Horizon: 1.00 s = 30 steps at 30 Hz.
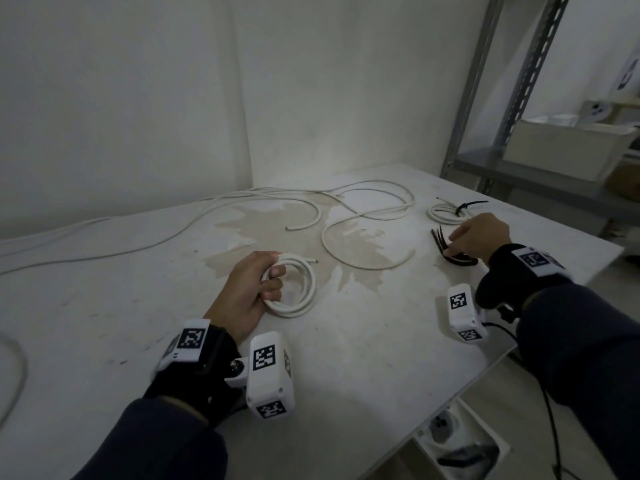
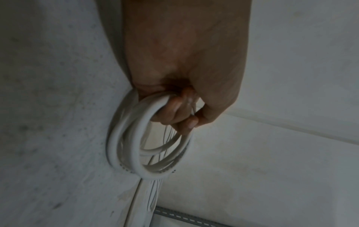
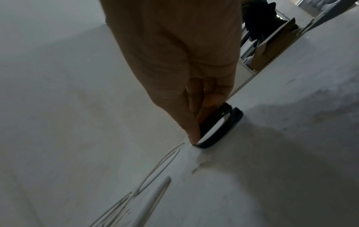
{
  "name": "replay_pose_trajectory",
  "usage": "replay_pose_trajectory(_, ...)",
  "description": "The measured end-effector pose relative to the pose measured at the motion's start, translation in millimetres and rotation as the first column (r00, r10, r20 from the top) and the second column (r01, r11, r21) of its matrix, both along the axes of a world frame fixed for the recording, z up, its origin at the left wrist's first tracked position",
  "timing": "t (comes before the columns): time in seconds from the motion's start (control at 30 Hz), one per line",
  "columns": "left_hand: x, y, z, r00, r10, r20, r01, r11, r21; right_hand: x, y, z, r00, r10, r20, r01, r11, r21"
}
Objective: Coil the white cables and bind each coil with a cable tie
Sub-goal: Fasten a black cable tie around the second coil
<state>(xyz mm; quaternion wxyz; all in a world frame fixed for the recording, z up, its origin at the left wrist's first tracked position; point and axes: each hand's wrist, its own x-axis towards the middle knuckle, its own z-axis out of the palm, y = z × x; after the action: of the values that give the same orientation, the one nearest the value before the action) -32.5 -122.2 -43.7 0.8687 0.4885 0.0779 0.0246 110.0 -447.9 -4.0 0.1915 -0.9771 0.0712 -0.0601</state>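
Observation:
My left hand (image 1: 273,279) grips a small coil of white cable (image 1: 302,292) that lies on the white table (image 1: 363,341); the fingers curl through the loops. In the left wrist view, the left hand (image 2: 184,119) holds the coil (image 2: 134,153) by its top. My right hand (image 1: 459,245) pinches at a bundle of black cable ties (image 1: 457,258) near the table's right edge. The right wrist view shows the right hand (image 3: 202,121) down on the black cable ties (image 3: 223,130). A coil bound with a black tie (image 1: 445,214) lies behind the right hand. Loose white cables (image 1: 367,216) sprawl across the far middle.
A brownish stain (image 1: 277,237) marks the table's middle. A metal shelf rack (image 1: 519,98) with a white bin (image 1: 568,147) stands at the back right. More white cable (image 1: 86,251) runs off to the left. The table's right edge (image 1: 485,372) drops to the floor.

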Motion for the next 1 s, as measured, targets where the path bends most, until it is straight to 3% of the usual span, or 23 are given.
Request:
replay_pose_trajectory(0.17,-0.4,0.2,-0.2,1.000,0.005,0.000,-0.005,1.000,-0.006,-6.0,-0.7,1.5,0.998,-0.030,0.050,0.020,0.982,0.187)
replay_pose_trajectory(0.47,-1.1,0.0,0.3,1.000,0.009,0.000,-0.009,1.000,-0.014,-3.8,2.3,-3.7,0.992,-0.116,0.039,0.105,0.973,0.207)
replay_pose_trajectory(0.67,-0.6,-0.1,0.7,1.000,0.015,-0.010,-0.015,1.000,-0.013,-6.0,2.9,0.8,0.959,-0.224,0.175,0.116,0.870,0.478)
replay_pose_trajectory(0.73,-0.7,0.4,0.8,1.000,0.014,-0.009,-0.014,1.000,-0.012,-4.4,4.7,5.3,0.953,-0.255,0.166,0.112,0.800,0.590)
replay_pose_trajectory(0.83,-0.9,1.5,1.2,1.000,-0.001,-0.005,0.001,0.999,-0.039,-13.1,26.0,16.5,0.996,-0.088,0.033,0.034,0.659,0.752)
replay_pose_trajectory(0.93,-0.1,6.3,1.6,1.000,-0.010,-0.004,0.009,0.997,-0.082,-44.2,77.9,26.2,0.990,0.139,0.002,-0.052,0.354,0.934)
replay_pose_trajectory(1.0,-1.4,14.6,1.9,1.000,0.023,0.004,-0.022,0.996,-0.091,-72.7,121.2,29.9,0.954,0.299,0.013,-0.088,0.236,0.968)
